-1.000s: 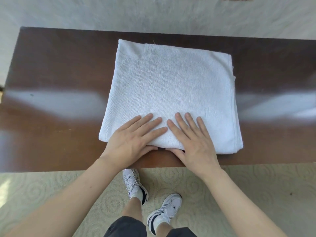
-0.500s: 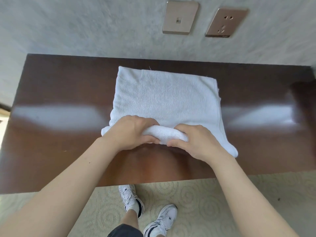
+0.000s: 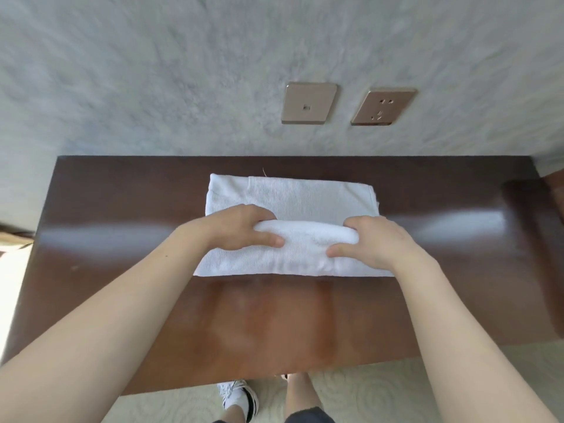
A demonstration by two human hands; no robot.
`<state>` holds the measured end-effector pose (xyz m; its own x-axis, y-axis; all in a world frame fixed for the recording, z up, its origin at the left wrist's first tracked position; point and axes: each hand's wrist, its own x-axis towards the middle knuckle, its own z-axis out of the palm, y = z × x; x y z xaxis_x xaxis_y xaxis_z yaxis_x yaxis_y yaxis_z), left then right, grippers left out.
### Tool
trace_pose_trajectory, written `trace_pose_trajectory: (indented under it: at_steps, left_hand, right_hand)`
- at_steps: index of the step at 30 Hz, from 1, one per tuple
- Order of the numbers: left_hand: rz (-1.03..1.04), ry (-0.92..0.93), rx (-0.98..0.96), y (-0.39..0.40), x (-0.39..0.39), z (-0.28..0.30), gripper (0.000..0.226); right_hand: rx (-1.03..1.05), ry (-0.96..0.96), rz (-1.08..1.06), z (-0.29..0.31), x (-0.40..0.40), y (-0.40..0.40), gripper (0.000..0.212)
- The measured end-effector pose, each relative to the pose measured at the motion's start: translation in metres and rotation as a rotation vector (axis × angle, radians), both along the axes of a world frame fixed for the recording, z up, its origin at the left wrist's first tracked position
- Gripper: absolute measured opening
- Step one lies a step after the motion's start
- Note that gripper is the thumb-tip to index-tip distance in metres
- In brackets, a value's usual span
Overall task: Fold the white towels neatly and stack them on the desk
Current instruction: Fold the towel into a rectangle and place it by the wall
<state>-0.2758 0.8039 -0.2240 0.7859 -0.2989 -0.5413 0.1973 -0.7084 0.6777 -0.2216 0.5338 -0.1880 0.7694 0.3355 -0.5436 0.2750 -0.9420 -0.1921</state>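
Head camera, looking down: a white towel (image 3: 290, 196) lies at the centre of the frame on a dark, glossy wooden desk (image 3: 122, 209) that spans the picture from left to right. The towel's near portion is raised into a rounded fold, its crest running across the frame between the person's two hands, while the far portion lies flat on the desk toward the wall.

The left hand (image 3: 244, 228), reaching in from the lower left, grips the left end of the fold; its thumb (image 3: 268, 239) lies across the near face of the cloth, and its fingers curl over the crest, their tips hidden behind it. The right hand (image 3: 370, 244), reaching in from the lower right, grips the right end in the same manner, thumb on the near side and fingers wrapped over the top. Both forearms are bare.

Above the desk, in the upper half of the frame, a pale grey textured wall (image 3: 152, 71) carries two metallic plates side by side: a data socket plate (image 3: 308, 102) on the left and a power outlet (image 3: 383, 106) just to its right. At the bottom centre, below the desk's near edge, a white sneaker (image 3: 236, 396) stands on a pale patterned carpet (image 3: 351, 389).
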Motion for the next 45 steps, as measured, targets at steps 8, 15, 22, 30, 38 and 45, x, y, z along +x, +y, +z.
trace_pose_trajectory:
  at_steps: [8,15,22,30,38,45]
  left_hand:
    - [0.086,-0.113,0.491,0.004,0.04,0.005,0.064]
    - [0.051,-0.167,0.678,0.008,0.084,-0.007,0.075]
    - [0.667,-0.123,0.312,0.056,0.065,-0.001,0.072]
    - [1.042,-0.1,-0.27,0.053,0.049,-0.018,0.094]
    - [1.046,-0.213,-0.26,0.04,0.041,-0.03,0.036]
    - [1.059,-0.185,0.086,0.028,0.035,-0.056,0.024]
  right_hand:
    - [0.121,-0.025,0.033,-0.018,0.074,0.009,0.073]
    - [0.205,0.103,0.033,-0.049,0.134,0.011,0.079]
    - [0.227,0.171,-0.003,-0.067,0.165,0.012,0.077]
    - [0.332,0.136,-0.11,-0.071,0.178,0.012,0.075]
    - [0.334,-0.06,-0.136,-0.081,0.171,0.01,0.071]
    - [0.095,-0.357,-0.022,-0.083,0.165,0.012,0.079]
